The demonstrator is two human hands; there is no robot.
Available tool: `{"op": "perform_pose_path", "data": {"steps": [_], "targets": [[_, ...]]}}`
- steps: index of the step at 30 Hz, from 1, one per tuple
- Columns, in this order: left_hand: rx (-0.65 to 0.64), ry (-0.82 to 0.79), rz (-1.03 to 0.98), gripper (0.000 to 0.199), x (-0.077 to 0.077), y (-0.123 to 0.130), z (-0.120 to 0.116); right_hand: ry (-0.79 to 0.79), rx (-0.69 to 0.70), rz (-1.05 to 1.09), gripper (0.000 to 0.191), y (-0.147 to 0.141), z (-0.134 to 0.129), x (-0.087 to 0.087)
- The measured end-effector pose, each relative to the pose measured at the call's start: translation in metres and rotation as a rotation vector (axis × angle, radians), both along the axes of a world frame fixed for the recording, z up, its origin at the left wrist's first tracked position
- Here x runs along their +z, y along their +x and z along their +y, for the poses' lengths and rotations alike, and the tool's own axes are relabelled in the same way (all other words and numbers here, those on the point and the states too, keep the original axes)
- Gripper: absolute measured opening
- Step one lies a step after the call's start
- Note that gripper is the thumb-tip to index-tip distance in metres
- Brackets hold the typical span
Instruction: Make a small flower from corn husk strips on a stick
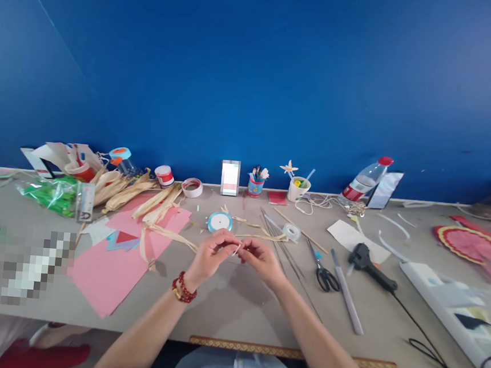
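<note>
My left hand, with a red bead bracelet at the wrist, pinches a small pale strip between thumb and fingertips. Opposite it, my right hand is closed on the same strip, fingertips nearly touching the left ones. The strip is husk-coloured, and mostly hidden by the fingers. Just beyond the hands lies a blue-rimmed ribbon spool. Dried corn husks rest to the left, partly on pink paper, and one long piece reaches towards my left hand.
On the right lie black scissors, a grey stick-like tool, a corded glue gun and a white power strip. Thin wires cross beyond my right hand. A clear tape roll, cups and a bottle stand farther back.
</note>
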State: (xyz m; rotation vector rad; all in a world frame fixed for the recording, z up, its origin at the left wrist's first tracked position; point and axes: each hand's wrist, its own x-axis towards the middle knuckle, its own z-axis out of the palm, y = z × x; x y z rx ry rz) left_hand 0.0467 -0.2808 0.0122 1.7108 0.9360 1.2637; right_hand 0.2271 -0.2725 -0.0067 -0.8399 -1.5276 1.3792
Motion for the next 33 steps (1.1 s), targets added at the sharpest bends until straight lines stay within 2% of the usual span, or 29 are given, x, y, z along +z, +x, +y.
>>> {"op": "perform_pose_path", "data": {"steps": [4,7,13,16,21,27,33], "targets": [[0.027,0.046,0.032,0.013,-0.007,0.005,-0.001,-0.030,-0.042,0.024,0.031,-0.004,0.001,-0.009],[0.077,0.119,0.133,0.013,-0.008,0.006,-0.001,-0.013,-0.086,0.009,0.030,-0.001,0.002,-0.014],[0.117,0.196,0.275,0.015,-0.014,0.005,0.000,0.055,-0.210,-0.035,0.021,0.010,0.001,-0.014],[0.123,0.176,0.289,0.016,-0.018,0.006,0.000,0.086,-0.194,-0.072,0.021,0.009,0.001,-0.015],[0.153,0.125,0.245,0.012,-0.025,0.007,0.000,0.039,-0.177,-0.061,0.021,0.005,0.003,-0.023],[0.133,-0.045,0.153,0.014,-0.032,0.008,0.000,0.002,-0.164,-0.059,0.021,0.005,0.003,-0.031],[0.116,-0.040,0.123,0.014,-0.032,0.008,0.001,0.033,-0.169,-0.133,0.020,0.003,0.001,-0.033]]}}
